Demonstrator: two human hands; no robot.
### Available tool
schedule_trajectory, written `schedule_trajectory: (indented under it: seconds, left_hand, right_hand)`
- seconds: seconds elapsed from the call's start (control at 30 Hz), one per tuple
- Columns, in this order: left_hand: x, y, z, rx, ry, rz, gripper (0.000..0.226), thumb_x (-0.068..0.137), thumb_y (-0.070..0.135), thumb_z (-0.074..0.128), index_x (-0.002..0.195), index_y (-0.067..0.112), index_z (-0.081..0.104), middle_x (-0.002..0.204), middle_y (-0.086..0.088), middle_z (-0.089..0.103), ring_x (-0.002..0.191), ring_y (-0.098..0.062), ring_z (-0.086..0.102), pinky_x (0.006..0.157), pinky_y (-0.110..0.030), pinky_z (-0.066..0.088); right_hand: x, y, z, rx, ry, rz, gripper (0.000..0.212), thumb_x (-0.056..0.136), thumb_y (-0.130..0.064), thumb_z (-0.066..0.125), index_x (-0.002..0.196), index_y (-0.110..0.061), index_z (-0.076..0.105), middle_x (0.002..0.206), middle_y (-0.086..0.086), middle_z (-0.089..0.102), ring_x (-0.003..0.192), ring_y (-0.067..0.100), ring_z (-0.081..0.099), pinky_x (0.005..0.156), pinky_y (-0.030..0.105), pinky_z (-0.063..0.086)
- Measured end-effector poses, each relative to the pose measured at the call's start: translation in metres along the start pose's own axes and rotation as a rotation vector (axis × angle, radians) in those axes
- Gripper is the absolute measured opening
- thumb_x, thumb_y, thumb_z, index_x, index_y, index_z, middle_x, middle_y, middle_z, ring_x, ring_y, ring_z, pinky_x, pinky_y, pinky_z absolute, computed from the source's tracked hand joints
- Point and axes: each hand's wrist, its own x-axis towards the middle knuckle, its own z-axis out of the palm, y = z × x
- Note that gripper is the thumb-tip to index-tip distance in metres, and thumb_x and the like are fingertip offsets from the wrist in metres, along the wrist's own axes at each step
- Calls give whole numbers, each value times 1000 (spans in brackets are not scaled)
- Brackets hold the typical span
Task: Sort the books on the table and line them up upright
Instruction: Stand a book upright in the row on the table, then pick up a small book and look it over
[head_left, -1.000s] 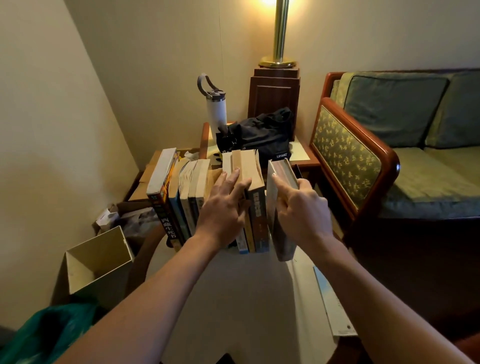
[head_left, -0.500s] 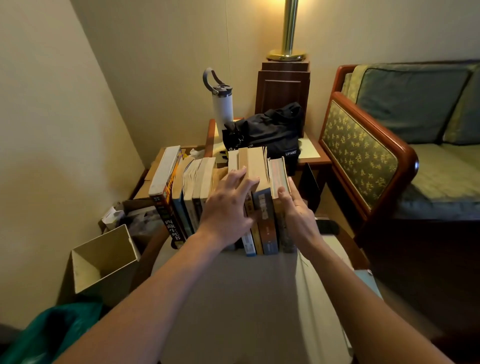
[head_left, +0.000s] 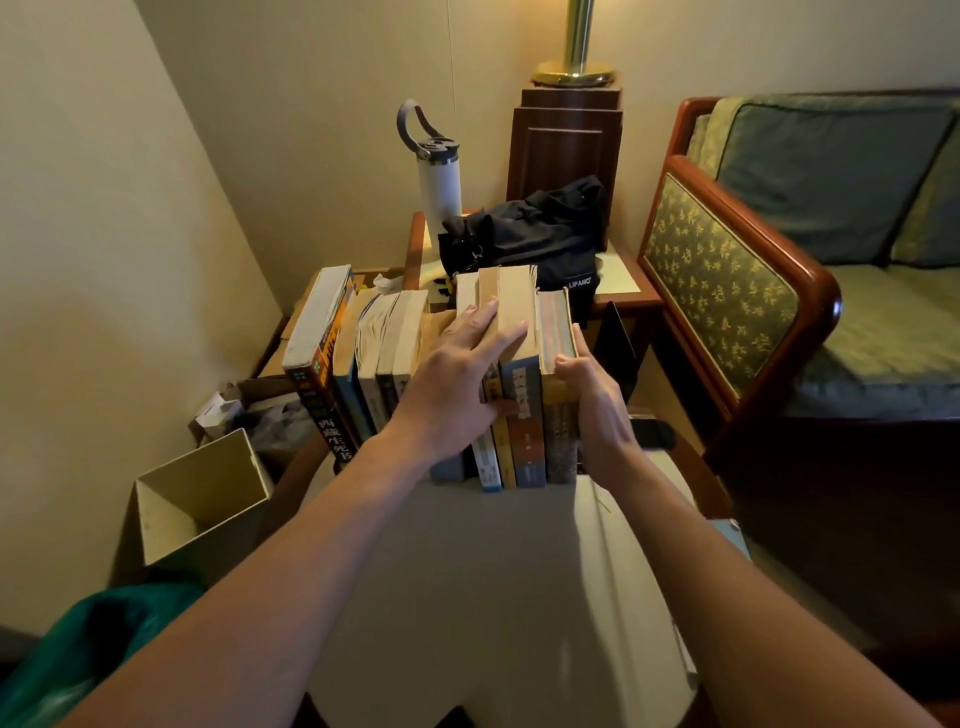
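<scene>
A row of several books (head_left: 395, 364) stands upright at the far side of the pale round table (head_left: 493, 597), spines toward me. The leftmost black book (head_left: 318, 379) leans left. My left hand (head_left: 457, 384) lies flat over the middle books, fingers straight, fingertips on their top edges. My right hand (head_left: 597, 410) grips the rightmost book (head_left: 558, 332), thumb on its spine and fingers along its right cover, holding it against the row.
A black bookend (head_left: 615, 348) stands just right of the row, a dark flat object (head_left: 652, 434) beside it. Behind are a white bottle (head_left: 440, 187) and black bag (head_left: 524, 239) on a side table. An open cardboard box (head_left: 202, 499) is left, a sofa arm (head_left: 727, 275) right.
My right hand has carried the book leftward from a gap beside the row and set it flush against the right end. My left hand has stayed on the middle books.
</scene>
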Motion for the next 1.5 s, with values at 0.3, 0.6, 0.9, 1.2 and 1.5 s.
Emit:
schedule_trajectory:
  seconds: [0.3, 0.6, 0.9, 1.2, 1.5]
  left_hand:
    - [-16, 9, 4, 79, 51, -68, 86, 80, 18, 80, 153, 26, 34, 164, -6, 22, 152, -32, 16, 116, -55, 34]
    - [-54, 21, 0, 110, 35, -104, 97, 84, 28, 76, 159, 29, 14, 168, -5, 6, 154, -32, 7, 120, -58, 24]
    - [-122, 34, -1, 94, -26, -162, 90, 90, 39, 67, 160, 26, 12, 168, -4, 5, 154, -29, 7, 122, -54, 22]
    - [-221, 50, 10, 31, -371, -303, 78, 89, 55, 63, 154, 31, 28, 162, 0, 29, 150, -25, 22, 121, -46, 27]
    - [-299, 49, 31, 124, -613, -457, 94, 56, 80, 70, 133, 32, 43, 132, 3, 38, 124, -22, 34, 102, -44, 35]
  right_hand:
    - [-19, -15, -6, -222, 59, -71, 75, 94, -57, 58, 157, -41, 21, 156, 2, 40, 122, 9, 46, 79, 19, 52]
    - [-64, -33, -2, -396, 92, -221, 84, 93, -40, 68, 159, -29, 19, 152, 2, 46, 131, 11, 47, 92, 23, 55]
    - [-141, -28, -13, -575, 43, -227, 81, 93, -26, 70, 159, -21, 23, 151, 3, 47, 138, 17, 42, 96, 13, 30]
    - [-220, 26, -4, -730, -78, -138, 85, 90, -52, 66, 159, -25, 23, 151, 10, 48, 136, 26, 47, 100, 31, 42]
    - [-253, 76, -10, -809, -196, -19, 88, 88, -55, 67, 158, -25, 23, 155, 2, 43, 141, 21, 41, 110, 36, 41]
